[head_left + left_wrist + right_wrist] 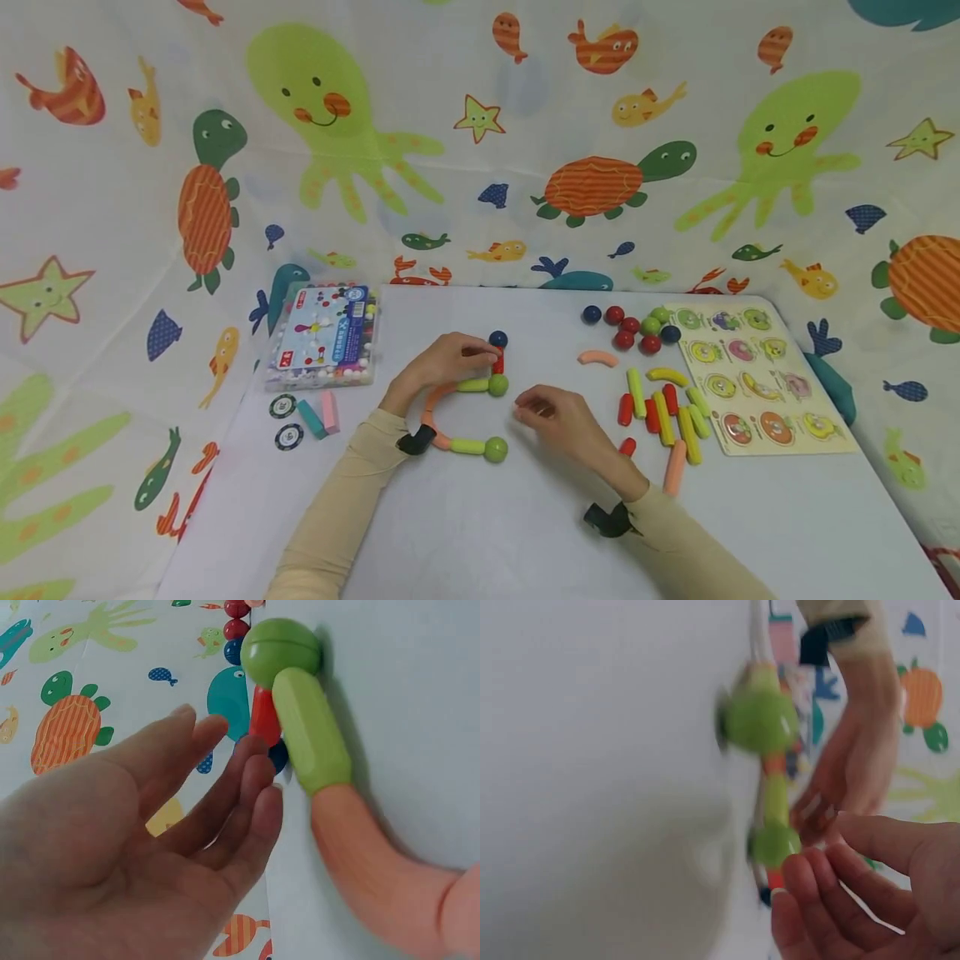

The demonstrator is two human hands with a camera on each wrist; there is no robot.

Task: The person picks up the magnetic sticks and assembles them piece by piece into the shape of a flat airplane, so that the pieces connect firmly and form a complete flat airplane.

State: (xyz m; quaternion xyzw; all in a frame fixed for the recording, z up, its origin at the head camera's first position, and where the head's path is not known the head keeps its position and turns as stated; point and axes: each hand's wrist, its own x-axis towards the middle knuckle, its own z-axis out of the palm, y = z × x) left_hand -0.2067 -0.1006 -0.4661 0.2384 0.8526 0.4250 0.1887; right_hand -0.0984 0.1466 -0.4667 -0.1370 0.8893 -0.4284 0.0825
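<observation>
A toy shape like a letter C is laid in the middle of the white worktop, with its gap turned to the right. Its round back is made of peach bendy sticks. Each arm is made with a light green stick, and the arms are ended by the far green ball and the near green ball. Behind the far green ball a red stick is seen, and then a blue ball.

The left hand is held by the far arm, just beside the red stick. Its fingers are softly bent, its thumb is kept apart, and nothing is held. Whether the red stick is touched cannot be told from the head view. The right hand is held near the far green ball, to its right. Its fingers are loosely bent too, with only a narrow space by the thumb, and nothing is seen held in them.

On the right, a pile of coloured sticks is spread beside a fruit board. Red, blue and green balls are bunched behind the sticks. On the left, a clear box is placed at the back, and two round chips and two small blocks are laid in front of it.
</observation>
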